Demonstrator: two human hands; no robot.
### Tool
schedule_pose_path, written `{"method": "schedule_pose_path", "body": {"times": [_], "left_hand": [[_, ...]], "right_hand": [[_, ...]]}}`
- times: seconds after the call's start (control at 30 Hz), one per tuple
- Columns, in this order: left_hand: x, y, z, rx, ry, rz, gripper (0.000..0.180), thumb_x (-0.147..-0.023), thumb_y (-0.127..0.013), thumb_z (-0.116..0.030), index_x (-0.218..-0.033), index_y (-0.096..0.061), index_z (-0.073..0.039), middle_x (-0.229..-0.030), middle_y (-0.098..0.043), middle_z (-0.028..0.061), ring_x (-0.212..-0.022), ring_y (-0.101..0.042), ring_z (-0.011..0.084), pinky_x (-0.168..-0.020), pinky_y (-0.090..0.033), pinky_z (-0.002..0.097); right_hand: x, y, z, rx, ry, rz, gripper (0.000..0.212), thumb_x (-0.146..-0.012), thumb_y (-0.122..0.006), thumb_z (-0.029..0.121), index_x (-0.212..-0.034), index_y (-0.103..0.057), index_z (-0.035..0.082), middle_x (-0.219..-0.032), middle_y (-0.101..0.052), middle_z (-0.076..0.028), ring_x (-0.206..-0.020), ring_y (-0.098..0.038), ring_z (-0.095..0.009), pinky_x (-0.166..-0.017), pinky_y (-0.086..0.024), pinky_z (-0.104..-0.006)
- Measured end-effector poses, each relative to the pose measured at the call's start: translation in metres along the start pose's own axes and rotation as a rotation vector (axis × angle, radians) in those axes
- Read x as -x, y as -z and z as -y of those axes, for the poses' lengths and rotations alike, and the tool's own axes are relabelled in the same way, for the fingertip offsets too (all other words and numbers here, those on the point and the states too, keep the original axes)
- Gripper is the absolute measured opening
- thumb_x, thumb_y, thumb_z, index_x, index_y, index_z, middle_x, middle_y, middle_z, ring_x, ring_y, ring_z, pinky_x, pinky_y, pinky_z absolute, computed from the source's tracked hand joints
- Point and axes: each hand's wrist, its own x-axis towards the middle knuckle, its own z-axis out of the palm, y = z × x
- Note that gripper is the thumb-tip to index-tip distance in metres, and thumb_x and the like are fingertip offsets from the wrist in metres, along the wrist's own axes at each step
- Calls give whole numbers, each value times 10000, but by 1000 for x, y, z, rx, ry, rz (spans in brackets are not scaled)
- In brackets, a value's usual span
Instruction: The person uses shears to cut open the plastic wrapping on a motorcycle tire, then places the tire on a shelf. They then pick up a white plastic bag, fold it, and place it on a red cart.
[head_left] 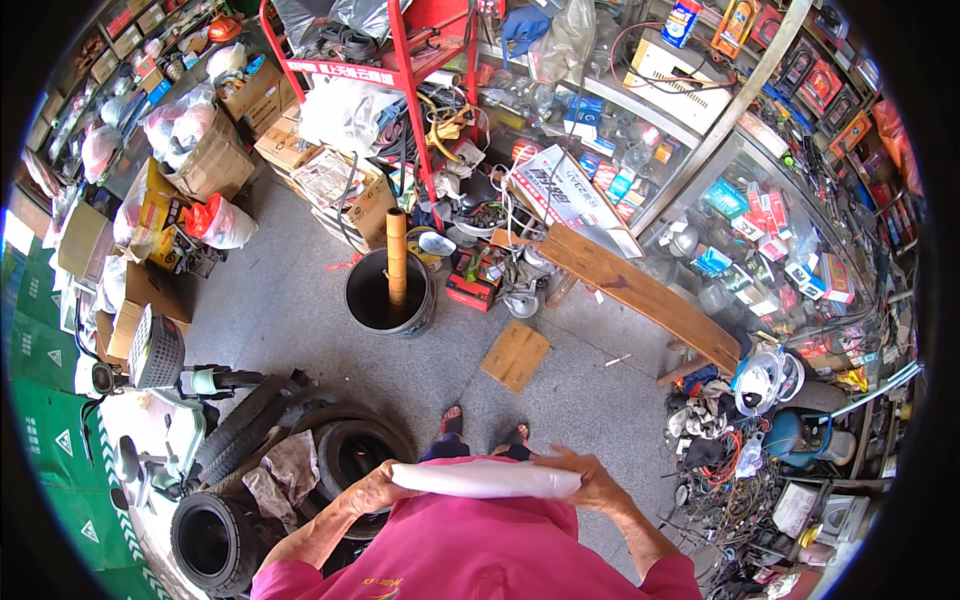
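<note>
A long white bundle (487, 479), smooth like a rolled or folded plastic sheet, is stretched level in front of my chest. My left hand (376, 488) is closed on its left end. At the other end my right hand (592, 480) grips it, some fingers lifted off along the top. Most of the fingertips are tucked behind or under the bundle. Below it is my pink shirt (480, 535), and just beyond, my sandalled feet (452, 418) stand on the grey floor.
Tyres (215, 540) lie at the near left, beside a parked scooter (180, 440). Ahead stand a black bucket (365, 310) holding a bamboo tube (397, 265), a wooden board (516, 355) and a wooden bench (640, 295). Glass cases (770, 200) and tangled parts (720, 500) line the right.
</note>
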Motion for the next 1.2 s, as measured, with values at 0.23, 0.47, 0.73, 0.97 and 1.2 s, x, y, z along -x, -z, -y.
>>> {"method": "schedule_pose_path", "body": {"times": [0.23, 0.47, 0.73, 0.97, 1.2], "left_hand": [[20, -39, -19, -275, -334, -5, 375, -745, -806, -173, -1066, -690, -17, -1062, -690, 80, -1013, -599, 140, -956, -441, 308], [27, -77, -47, -55, 186, -358, 530, -893, -612, -464, -773, -688, 46, -663, -635, 48, -691, -561, 81, -617, -458, 278], [17, -78, -49, -106, 200, -424, 449, -885, -618, -395, -894, -680, 49, -779, -683, 67, -688, -596, 86, -626, -475, 254], [24, -52, -4, -197, -42, -241, 359, -896, -641, -284, -1063, -660, 33, -845, -687, 54, -769, -605, 85, -687, -489, 257], [28, -54, -49, -574, -333, -442, 642, -726, -769, -154, -1285, -504, 13, -1229, -537, 222, -1126, -533, 304, -970, -421, 378]], "right_hand": [[28, -30, 46, 265, -11, -31, 483, -741, -784, 166, -1178, -617, 45, -1230, -597, -138, -1184, -528, -248, -978, -428, -371], [35, -40, -7, -295, -574, -340, 359, -838, -719, 324, -1009, -688, 10, -912, -679, -24, -843, -600, -98, -738, -478, -276], [1, -21, 67, 984, 56, -395, 656, -852, -639, 464, -1254, -513, -40, -1245, -534, -239, -1123, -546, -313, -934, -393, -451], [-66, -63, 26, 671, -68, 376, 719, -956, -339, 558, -1395, -370, -10, -1403, -421, -220, -1321, -378, -332, -1076, -284, -440], [-78, -62, -7, 476, -89, 479, 646, -984, -322, 491, -1417, -348, 13, -1355, -475, -209, -1262, -443, -347, -1054, -332, -396]]}}
